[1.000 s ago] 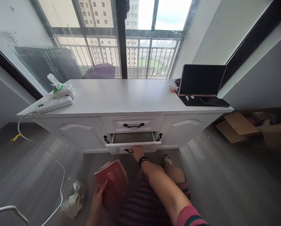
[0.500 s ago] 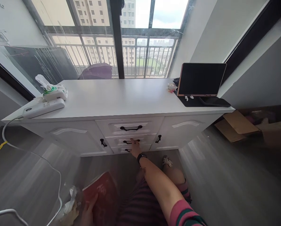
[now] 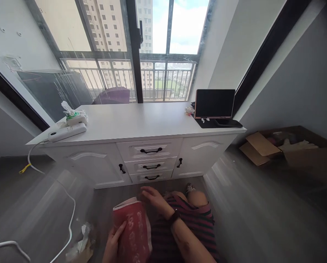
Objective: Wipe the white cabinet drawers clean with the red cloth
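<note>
left hand [image 3: 114, 239] clasped on red book [image 3: 132, 230], right hand [image 3: 154, 197] open just beside its top edge (drawers [image 3: 149, 162] shut)

Head view, down toward cabinet [image 3: 149, 146]

A black watch [image 3: 175, 216] sits on my right wrist, its strap dark and snug, the face too small to read. Beyond it my right hand [image 3: 153, 197] is bare, and so is the forearm behind it, up to the picture's lower edge. My left hand [image 3: 114, 239] and its forearm are bare as well. Over my lap I wear a striped garment [image 3: 192, 226], dark maroon crossed by darker bands with thin lighter lines between them. Its hem ends at my bare knee [image 3: 197, 198]. Just past the knee a sandal [image 3: 190, 188] shows on my foot, trimmed with pale, glittering beads.
</note>
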`<state>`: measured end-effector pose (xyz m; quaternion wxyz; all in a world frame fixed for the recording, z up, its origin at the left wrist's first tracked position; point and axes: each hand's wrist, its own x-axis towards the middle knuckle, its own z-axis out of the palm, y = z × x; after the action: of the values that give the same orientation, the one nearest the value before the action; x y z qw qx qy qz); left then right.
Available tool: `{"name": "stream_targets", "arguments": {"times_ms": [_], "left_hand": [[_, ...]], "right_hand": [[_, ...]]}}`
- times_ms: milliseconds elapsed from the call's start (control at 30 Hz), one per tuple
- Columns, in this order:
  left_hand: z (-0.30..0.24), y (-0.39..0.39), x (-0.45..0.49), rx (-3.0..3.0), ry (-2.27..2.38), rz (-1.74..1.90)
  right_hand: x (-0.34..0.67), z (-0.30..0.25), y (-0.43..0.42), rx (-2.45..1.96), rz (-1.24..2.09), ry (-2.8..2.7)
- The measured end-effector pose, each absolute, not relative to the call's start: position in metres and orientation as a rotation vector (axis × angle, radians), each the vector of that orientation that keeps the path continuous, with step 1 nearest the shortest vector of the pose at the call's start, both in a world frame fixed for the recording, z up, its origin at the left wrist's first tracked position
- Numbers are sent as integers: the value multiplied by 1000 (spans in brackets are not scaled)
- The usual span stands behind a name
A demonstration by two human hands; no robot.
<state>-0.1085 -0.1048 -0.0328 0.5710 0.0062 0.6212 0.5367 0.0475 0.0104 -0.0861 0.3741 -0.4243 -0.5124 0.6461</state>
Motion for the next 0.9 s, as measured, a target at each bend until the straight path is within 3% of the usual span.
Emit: {"name": "stream_targets", "arguments": {"times_ms": [133, 267, 500, 700, 900], "left_hand": [[-26, -112, -106, 192, 1363, 1280], [-27, -119, -112, 419, 1307, 1298], [-35, -139, -132, 377, 1323, 1271], [-51, -152, -141, 20, 957, 1134], [-44, -152, -131, -56, 834, 1045]], "right_hand": [[46, -66, -67, -756, 1842, -808], [42, -45, -110, -699, 1811, -776], [39, -28, -115, -1001, 1564, -1014], [37, -6, -112, -947, 1534, -1109], [23, -20, -111, -1133, 1365, -1076]]}}
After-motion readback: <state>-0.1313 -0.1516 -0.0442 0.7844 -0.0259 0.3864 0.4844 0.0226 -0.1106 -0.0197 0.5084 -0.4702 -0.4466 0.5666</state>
